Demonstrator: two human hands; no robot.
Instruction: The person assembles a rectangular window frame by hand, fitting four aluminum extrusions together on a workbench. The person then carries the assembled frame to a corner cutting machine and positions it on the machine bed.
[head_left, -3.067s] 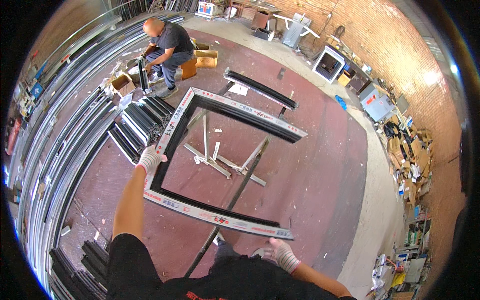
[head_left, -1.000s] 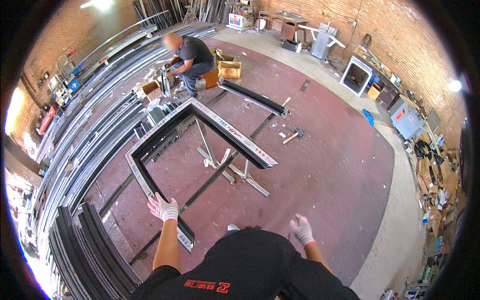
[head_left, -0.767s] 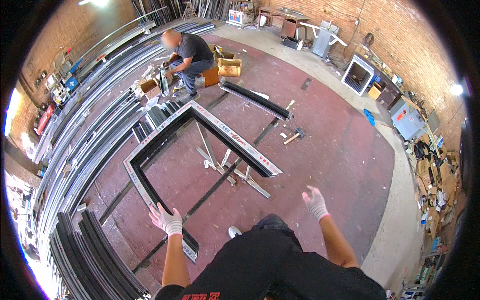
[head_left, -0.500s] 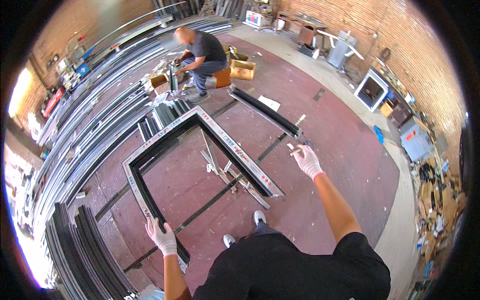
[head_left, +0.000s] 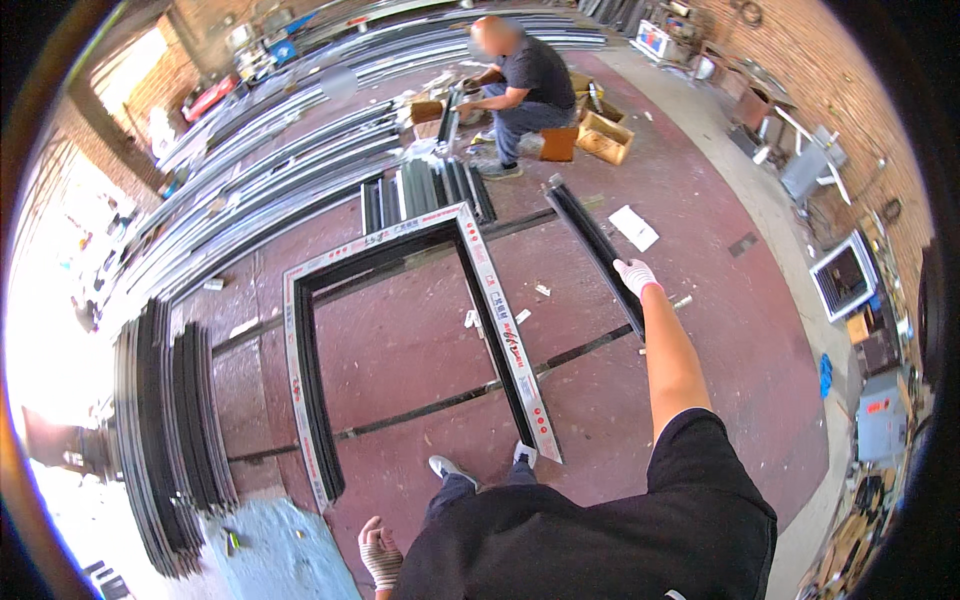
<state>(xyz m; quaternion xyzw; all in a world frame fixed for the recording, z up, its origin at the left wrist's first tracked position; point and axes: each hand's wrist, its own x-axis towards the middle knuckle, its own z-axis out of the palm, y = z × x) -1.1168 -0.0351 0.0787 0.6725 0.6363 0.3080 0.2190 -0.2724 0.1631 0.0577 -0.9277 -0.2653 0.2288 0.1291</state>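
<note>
A three-sided black window frame [head_left: 497, 310], its top face covered with printed white film, lies on the floor with the missing side toward me. To its right is a loose black profile bar [head_left: 580, 222], ridged along its length. My right hand [head_left: 636, 277], in a pale glove, reaches out and grips this bar near its closer end; the fingers are partly hidden. Close to my body, my left hand [head_left: 380, 553], gloved with bare fingertips showing, hangs apart from the frame's near left end. Its fingers are loosely curled and a little apart, with nothing visible in them.
A co-worker [head_left: 530, 85] sits on a box beyond the frame, handling a profile piece. Stacks of dark profiles [head_left: 165, 430] stand left, beside a blue sheet [head_left: 275, 550]. Long profiles [head_left: 300, 165] cover the far left floor. White paper [head_left: 633, 228] lies right of the bar.
My left hand has let go of the frame and drawn back to my body. My right hand has moved onto the bar, whose near end has swung left. The view has turned.
</note>
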